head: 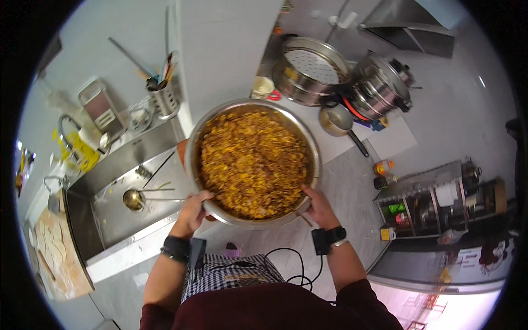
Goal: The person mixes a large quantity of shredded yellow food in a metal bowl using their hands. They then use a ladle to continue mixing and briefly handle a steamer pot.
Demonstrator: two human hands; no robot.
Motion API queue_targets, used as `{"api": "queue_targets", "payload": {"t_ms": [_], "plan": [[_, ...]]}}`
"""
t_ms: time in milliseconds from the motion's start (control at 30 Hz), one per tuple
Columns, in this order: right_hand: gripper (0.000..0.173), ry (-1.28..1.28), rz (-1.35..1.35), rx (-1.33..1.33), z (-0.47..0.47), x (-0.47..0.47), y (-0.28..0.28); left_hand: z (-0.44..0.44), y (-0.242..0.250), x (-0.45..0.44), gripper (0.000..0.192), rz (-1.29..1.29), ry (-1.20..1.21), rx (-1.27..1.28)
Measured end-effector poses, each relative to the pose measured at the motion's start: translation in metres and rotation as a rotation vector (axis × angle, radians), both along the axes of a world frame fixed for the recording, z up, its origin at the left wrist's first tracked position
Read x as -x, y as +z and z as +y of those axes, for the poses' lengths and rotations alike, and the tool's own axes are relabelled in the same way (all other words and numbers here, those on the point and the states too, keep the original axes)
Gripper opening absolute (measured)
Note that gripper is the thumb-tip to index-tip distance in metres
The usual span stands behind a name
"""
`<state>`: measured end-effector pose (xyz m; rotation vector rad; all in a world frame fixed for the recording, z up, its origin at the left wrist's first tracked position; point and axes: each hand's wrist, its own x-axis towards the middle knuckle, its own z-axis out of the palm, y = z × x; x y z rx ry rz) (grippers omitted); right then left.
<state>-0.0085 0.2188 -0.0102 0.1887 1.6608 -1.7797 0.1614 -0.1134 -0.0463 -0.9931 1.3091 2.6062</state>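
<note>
A wide stainless steel bowl is in front of me, nearly full of a loose mixture of yellow and brown bits. My left hand grips its rim at the lower left, thumb over the edge. On the lower right, my right hand holds the same rim. A thin brown stick, perhaps a chopstick, shows beside the right hand. Part of an orange-brown object peeks out from behind the bowl's left side; the rest is hidden.
Left is a steel sink with a ladle, and a floured board bearing dough pieces. A utensil holder stands behind the sink. A steamer pot and a saucepan occupy the far right counter. A rack stands right.
</note>
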Motion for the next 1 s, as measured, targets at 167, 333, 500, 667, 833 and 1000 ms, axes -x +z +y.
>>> {"api": "queue_targets", "payload": {"t_ms": [167, 333, 500, 667, 833, 1000], "plan": [[0.042, -0.011, -0.087, -0.090, -0.003, 0.010, 0.003, 0.003, 0.006, -0.003, 0.042, 0.060, 0.106, -0.054], [0.046, 0.112, 0.071, -0.009, -0.001, 0.012, 0.000, 0.009, 0.014, -0.010, 0.034, -0.030, 0.134, 0.007], [0.049, 0.138, 0.059, -0.006, 0.005, 0.013, -0.006, 0.022, 0.016, -0.016, 0.058, 0.096, 0.105, 0.102], [0.072, 0.273, -0.003, -0.074, 0.010, 0.016, -0.008, 0.035, 0.014, -0.037, 0.085, -0.088, 0.097, 0.105], [0.069, -0.148, 0.164, -0.116, 0.034, 0.055, -0.020, 0.021, -0.020, -0.038, 0.079, 0.247, 0.353, -0.052], [0.066, -0.118, 0.336, -0.424, 0.061, 0.170, -0.074, -0.006, -0.065, -0.004, 0.092, 0.072, 0.374, -0.031]]}}
